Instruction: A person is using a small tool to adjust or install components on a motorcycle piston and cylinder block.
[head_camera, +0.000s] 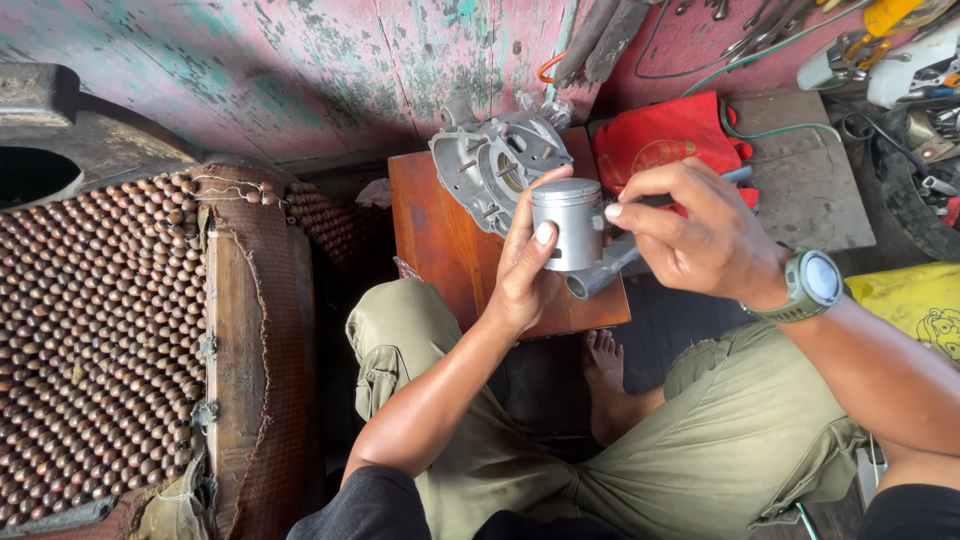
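Both hands on the grey piston (567, 222): left hand (525, 265) gripping, right hand (690, 235) pinching its side.

Soft, even daylight fills the scene, perhaps from above and behind the person, since shadows are faint and short. The metal piston (567, 222) shows a mild sheen on its side but no harsh glare. The gap between the beaded seat mat (100, 340) and the wooden worktop (440, 240) falls into deep shade. Focus is sharp at centre; the tools (900, 50) at the upper right corner look slightly stretched and softer.
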